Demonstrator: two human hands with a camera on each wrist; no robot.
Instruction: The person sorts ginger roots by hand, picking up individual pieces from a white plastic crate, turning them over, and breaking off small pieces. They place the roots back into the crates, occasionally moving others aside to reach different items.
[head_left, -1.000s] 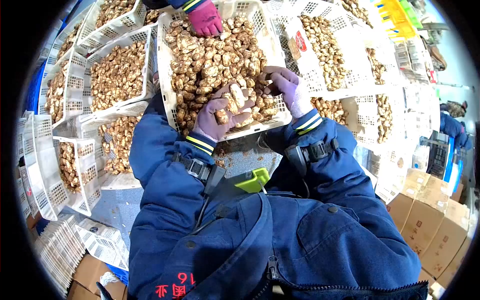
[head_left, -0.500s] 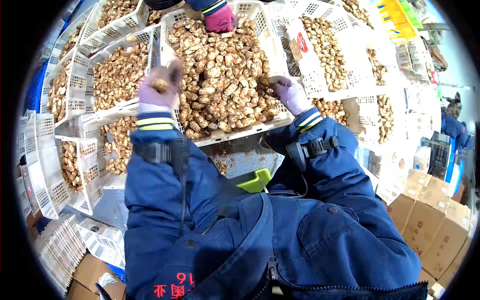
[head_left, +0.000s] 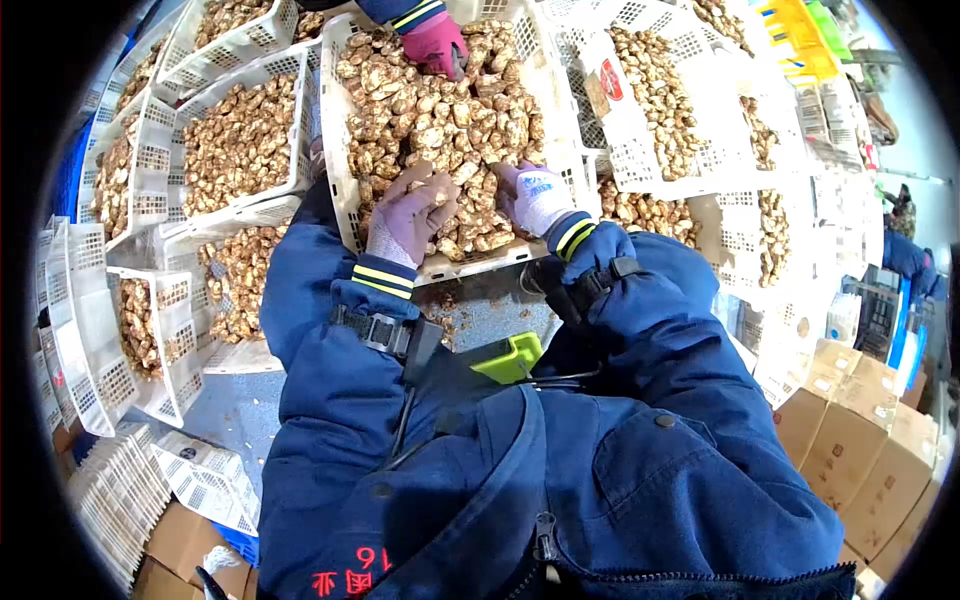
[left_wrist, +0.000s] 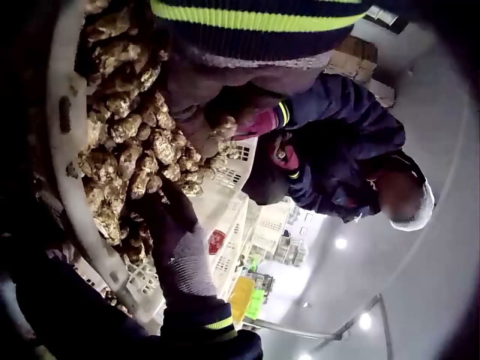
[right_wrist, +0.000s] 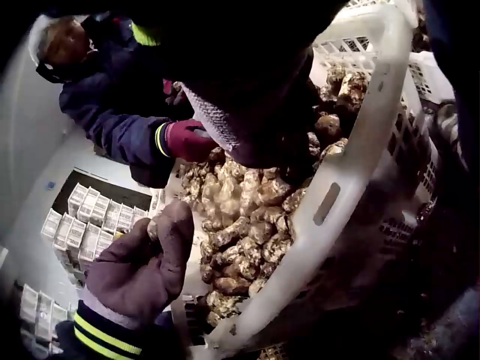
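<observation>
A white perforated crate (head_left: 338, 150) full of knobbly brown-and-cream mushrooms (head_left: 440, 120) lies before me. My left hand (head_left: 410, 212), in a purple glove, is over its near left part, fingers curled. In the right wrist view the left hand (right_wrist: 139, 266) pinches a small pale mushroom (right_wrist: 153, 229) between thumb and fingers. My right hand (head_left: 535, 198), gloved alike, reaches into the pile at the near right; in the left wrist view its dark fingers (left_wrist: 161, 214) touch the mushrooms. I cannot tell whether they grip one.
Another person's hand (head_left: 437, 45) in a pink glove is at the crate's far end. More crates of mushrooms stand at left (head_left: 240, 145) and right (head_left: 655, 110). Cardboard boxes (head_left: 850, 440) are stacked at lower right. A bright green object (head_left: 510, 358) lies below the crate.
My left hand swung left to the crate's edge with a mushroom, then came back over the pile. The right hand moved left and nearer. The pink-gloved hand shifted slightly right.
</observation>
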